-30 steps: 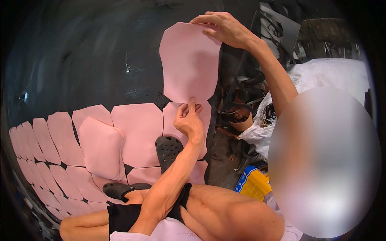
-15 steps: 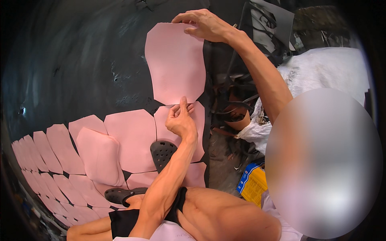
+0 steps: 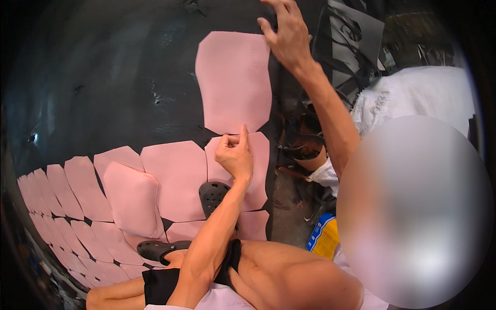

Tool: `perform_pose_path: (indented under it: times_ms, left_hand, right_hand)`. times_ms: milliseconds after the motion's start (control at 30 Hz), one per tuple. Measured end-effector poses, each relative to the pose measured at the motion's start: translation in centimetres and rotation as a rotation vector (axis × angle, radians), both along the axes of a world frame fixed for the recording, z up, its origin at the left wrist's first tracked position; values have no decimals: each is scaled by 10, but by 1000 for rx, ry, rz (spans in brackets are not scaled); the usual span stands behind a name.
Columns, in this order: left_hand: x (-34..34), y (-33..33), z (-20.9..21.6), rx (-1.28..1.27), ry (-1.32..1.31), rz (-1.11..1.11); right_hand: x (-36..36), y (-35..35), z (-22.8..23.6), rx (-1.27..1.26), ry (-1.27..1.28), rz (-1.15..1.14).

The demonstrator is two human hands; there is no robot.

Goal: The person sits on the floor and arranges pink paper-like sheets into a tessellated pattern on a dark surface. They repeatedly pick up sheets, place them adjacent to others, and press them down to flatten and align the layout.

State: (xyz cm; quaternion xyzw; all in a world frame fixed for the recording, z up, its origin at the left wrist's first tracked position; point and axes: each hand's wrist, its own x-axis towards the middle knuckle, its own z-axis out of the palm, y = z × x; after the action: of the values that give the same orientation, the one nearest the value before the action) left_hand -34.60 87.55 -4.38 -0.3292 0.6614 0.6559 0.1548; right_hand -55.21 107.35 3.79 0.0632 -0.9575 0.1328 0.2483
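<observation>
A pink sheet panel point(image 3: 235, 82) with cut corners lies flat on a dark surface, above the top row of similar pink panels. My left hand point(image 3: 236, 157) is at its lower edge, one digit stretched onto the panel and the other fingers loosely curled. It grips nothing. Beyond the panel's upper right corner is my right hand point(image 3: 290, 39), open with fingers apart and nothing in it. Below my left hand, another pink panel point(image 3: 257, 170) lies close to the first one, partly covered by my forearm.
Rows of pink panels point(image 3: 175, 181) extend leftward on the dark sheet point(image 3: 103, 93); a small pink stack point(image 3: 130, 199) sits on them. Dark perforated clogs point(image 3: 213, 196) rest on the panels. Rightward are a white sack point(image 3: 413, 90), black scraps, and a blue-yellow package point(image 3: 323, 237).
My right hand has let go of the panel's top edge and moved up and right. The panel now lies flat. My left hand stays at its lower edge; the view has shifted slightly.
</observation>
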Motion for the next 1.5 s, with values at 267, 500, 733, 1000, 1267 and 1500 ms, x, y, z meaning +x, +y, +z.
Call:
perform_pose_path:
  times_ms: [267,500,733,1000,1267,1500]
  left_hand:
    - [-15,-76,9,-289,348,-380]
    - [40,-269,23,-817,273,309]
    - [105,-345,-16,-806,-478,671]
    - [96,-347,1,-850,-417,808]
    - [102,-273,42,-1020,485,119]
    - [47,-277,62,-55,480,389]
  right_hand:
    - [42,-44,-92,209,-274,283]
    - [59,-121,-132,75,-145,-59]
    - [168,-361,-75,-445,-543,462]
    - [181,-384,-82,-243,-410,696]
    - [136,-383,-36,-72,-191,1458]
    - [25,-282,130,-181,-538,1202]
